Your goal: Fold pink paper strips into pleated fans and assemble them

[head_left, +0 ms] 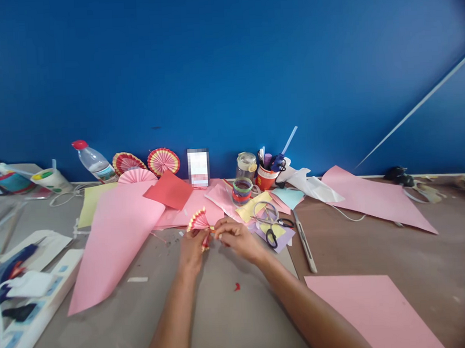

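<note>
My left hand grips a pleated paper fan, pink with a red and yellow edge, above the grey table. Part of the fan's lower side is covered by my fingers. Against the fan's right side, my right hand is closed in a pinch near a small orange-yellow bit; what lies between its fingertips is too small to make out. A scrap of red paper lies on the table below my hands. Right of my right hand are scissors on coloured papers, and a utility knife.
Finished-looking paper rosettes lean on the blue wall beside a tilted plastic bottle. Pink sheets lie left and right. A power strip with cables sits at left. Behind stand a glass jar and a red cup.
</note>
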`<state>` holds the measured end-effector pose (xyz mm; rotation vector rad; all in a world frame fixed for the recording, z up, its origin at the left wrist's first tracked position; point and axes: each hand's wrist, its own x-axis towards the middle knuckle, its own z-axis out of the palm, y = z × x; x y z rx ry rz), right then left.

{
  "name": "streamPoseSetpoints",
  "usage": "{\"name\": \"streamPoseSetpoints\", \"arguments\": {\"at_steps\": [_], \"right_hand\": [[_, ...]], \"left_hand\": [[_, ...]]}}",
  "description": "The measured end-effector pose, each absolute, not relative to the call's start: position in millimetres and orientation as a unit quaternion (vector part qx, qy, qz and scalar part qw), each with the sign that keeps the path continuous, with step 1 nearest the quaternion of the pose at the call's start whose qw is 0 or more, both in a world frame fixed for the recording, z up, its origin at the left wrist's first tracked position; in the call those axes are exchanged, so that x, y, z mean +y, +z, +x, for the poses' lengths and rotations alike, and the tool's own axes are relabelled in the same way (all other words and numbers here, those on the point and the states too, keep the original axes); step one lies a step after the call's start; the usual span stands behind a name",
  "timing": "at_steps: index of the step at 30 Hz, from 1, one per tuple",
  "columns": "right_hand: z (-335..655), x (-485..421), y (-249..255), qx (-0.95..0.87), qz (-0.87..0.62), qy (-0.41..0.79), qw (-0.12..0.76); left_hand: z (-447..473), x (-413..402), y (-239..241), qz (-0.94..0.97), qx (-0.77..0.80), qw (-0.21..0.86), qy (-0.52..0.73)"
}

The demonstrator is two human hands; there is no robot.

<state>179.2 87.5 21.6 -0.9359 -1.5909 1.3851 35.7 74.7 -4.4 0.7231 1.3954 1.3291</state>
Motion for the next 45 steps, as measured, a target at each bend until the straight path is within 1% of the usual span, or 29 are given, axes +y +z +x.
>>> {"name": "streamPoseSetpoints", "arguments": {"at_steps": [4, 8, 11, 15, 19, 22, 27, 32, 36, 40, 43, 45], "right_hand": [[183, 90, 20, -0.52, -0.316, 0.638, 0.471], [183, 89, 17, -0.457, -0.272, 0.704, 0.471], [181, 90, 15, -0.432, -0.27, 0.715, 0.478], [176, 92, 12, -0.399, -0.332, 0.697, 0.494], [172, 93, 9, -0.411, -0.377, 0.691, 0.46], [172, 93, 8, -0.394, -0.383, 0.718, 0.426], [178, 99, 5, -0.328, -0.365, 0.775, 0.399], [183, 103, 2, -0.287, -0.293, 0.816, 0.407], [184, 102, 4, -0.263, -0.257, 0.846, 0.386], [186, 101, 2, -0.289, -0.237, 0.846, 0.381], [189, 103, -1, -0.31, -0.241, 0.828, 0.4], [191, 104, -2, -0.321, -0.25, 0.817, 0.408]], "left_hand": [[43, 71, 3, 0.249, 0.523, 0.595, 0.558], [53, 69, 6, 0.213, 0.487, 0.63, 0.566], [56, 69, 5, 0.193, 0.483, 0.63, 0.577], [56, 69, 5, 0.187, 0.485, 0.618, 0.59], [57, 67, 5, 0.196, 0.479, 0.615, 0.594], [59, 67, 5, 0.213, 0.478, 0.614, 0.59], [60, 66, 1, 0.261, 0.481, 0.612, 0.57], [61, 64, -2, 0.29, 0.486, 0.599, 0.566], [61, 62, 2, 0.312, 0.48, 0.595, 0.565], [62, 60, 7, 0.351, 0.491, 0.577, 0.549], [62, 58, 10, 0.376, 0.504, 0.559, 0.541], [61, 58, 12, 0.372, 0.494, 0.578, 0.533]]}}
